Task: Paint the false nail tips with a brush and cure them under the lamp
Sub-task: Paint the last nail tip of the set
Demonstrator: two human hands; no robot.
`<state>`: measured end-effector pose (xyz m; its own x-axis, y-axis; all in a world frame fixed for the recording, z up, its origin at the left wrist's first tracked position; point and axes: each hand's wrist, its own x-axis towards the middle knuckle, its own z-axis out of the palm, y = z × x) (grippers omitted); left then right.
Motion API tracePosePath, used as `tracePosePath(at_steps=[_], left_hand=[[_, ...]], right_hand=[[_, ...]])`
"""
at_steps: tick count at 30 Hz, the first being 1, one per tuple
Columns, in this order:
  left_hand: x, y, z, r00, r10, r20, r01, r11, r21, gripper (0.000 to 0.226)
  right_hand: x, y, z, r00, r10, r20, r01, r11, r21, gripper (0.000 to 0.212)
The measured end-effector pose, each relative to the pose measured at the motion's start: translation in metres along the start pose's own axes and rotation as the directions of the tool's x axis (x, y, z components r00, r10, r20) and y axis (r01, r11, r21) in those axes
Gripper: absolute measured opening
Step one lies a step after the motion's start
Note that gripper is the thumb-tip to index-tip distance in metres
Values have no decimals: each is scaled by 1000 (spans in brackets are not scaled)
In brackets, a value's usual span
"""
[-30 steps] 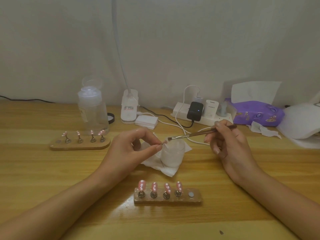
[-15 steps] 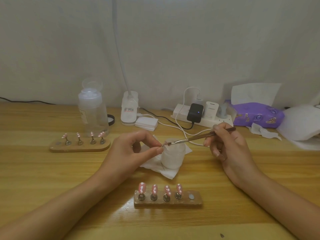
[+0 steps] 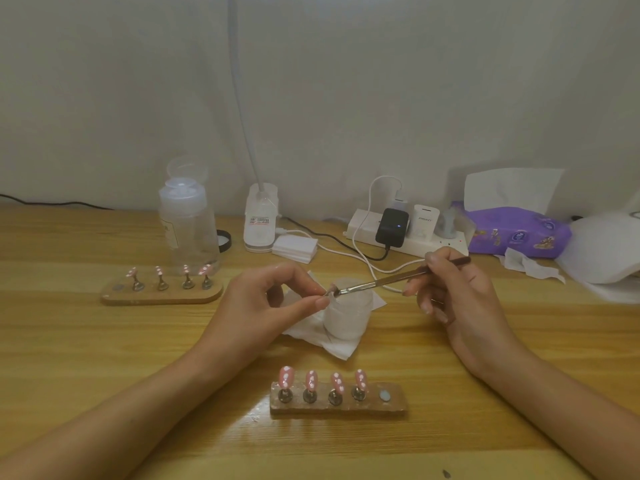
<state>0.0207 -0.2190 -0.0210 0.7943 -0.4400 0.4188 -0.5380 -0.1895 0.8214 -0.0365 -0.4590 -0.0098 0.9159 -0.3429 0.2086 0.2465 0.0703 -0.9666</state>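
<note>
The left hand (image 3: pixel 270 303) pinches a nail tip (image 3: pixel 329 291) between thumb and forefinger over the white jar (image 3: pixel 346 318). At its three o'clock the right hand (image 3: pixel 457 299) grips the brush (image 3: pixel 398 276), whose bristles have closed in to touch the tip.

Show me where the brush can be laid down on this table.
Bare wood lies left, in front of the far nail stand, and right of the right hand, in front of the crumpled tissue. Crowded: the middle around the jar, and the back row from bottle to power strip.
</note>
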Motion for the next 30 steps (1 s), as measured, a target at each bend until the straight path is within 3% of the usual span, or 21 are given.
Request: tracePosePath(at_steps=[5,18,30], left_hand=[[1,-2,0,1000,-13,3,13,1000,7,25],[2,-3,1,1000,12,0,-12,1000,15,23],[0,-7,0,998,57,-18,-56,997,48,17]], right_hand=[[0,-1,-1,1000,-19,-4,19,999,35,25],[-1,-1,-2,999,-6,-51,6,1000,-1,19],[-3,-3,0,999,-47,18,47,999,17,22]])
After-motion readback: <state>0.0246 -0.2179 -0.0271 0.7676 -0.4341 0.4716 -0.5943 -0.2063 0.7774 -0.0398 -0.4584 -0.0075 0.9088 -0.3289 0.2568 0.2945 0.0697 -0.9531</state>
